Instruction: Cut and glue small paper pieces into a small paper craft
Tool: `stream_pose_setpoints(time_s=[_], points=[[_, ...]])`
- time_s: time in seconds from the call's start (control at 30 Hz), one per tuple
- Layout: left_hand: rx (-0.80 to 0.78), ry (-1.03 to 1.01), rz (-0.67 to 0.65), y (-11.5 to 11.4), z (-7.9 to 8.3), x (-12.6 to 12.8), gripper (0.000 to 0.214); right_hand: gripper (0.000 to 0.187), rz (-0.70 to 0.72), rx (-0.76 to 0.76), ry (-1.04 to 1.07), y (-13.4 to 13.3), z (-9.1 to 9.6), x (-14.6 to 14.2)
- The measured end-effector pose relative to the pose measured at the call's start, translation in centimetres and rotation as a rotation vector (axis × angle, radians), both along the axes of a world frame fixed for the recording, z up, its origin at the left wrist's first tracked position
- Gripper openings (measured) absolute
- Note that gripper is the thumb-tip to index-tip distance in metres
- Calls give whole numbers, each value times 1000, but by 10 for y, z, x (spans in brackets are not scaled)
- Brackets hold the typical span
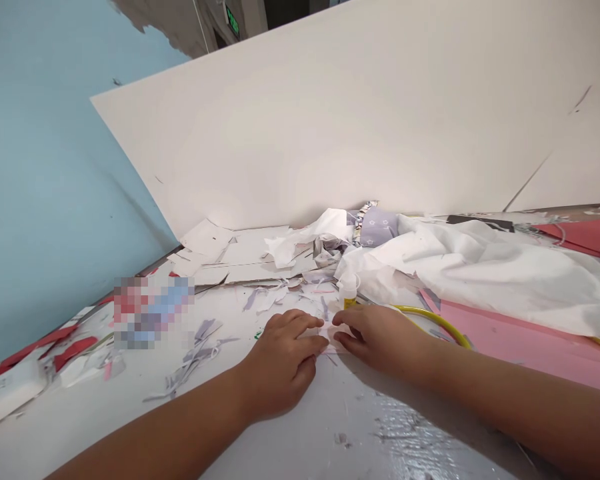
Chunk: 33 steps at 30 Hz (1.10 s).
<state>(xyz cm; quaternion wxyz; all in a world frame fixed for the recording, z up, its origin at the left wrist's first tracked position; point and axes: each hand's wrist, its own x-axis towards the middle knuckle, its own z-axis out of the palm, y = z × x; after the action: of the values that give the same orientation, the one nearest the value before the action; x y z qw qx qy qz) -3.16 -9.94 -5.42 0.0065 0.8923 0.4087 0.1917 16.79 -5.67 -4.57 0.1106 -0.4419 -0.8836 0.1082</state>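
Observation:
Between my hands, low over the white table (350,420), is a small pale pinkish piece of paper (331,341). My left hand (286,363) has bent fingers on its left edge, thumb tucked below. From the other side, my right hand (377,333) meets the paper with its index finger and thumb. Both hands hold it at its edges; the fingertips partly cover it. Just behind my right hand stands a small white glue bottle (349,291) with a yellow label, its base hidden by my fingers.
Paper scraps (200,350) litter the left side, near red paper (75,352). Crumpled white fabric (485,267) and pink sheets (510,333) lie at right, with a yellow curved strip (443,321). A lilac starred bundle (377,227) rests against the white panel (330,127). Flattened cardboard (255,247) lies behind.

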Motion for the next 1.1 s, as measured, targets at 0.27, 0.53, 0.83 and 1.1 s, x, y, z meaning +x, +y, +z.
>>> stream_pose_setpoints(time_s=[0.27,0.53,0.83,1.1], points=[[-20,8,6,0,2,1,33,20,22,2,-55,-3,1,-1],[-20,34,-26,0,0,1,41,23,-9,-19,0,-3,5,-3],[0,-17,-26,-2,3,2,35,23,-4,58,35,0,3,-1],[-49,36,-61,-1,5,4,36,29,77,45,-89,-2,0,-2]])
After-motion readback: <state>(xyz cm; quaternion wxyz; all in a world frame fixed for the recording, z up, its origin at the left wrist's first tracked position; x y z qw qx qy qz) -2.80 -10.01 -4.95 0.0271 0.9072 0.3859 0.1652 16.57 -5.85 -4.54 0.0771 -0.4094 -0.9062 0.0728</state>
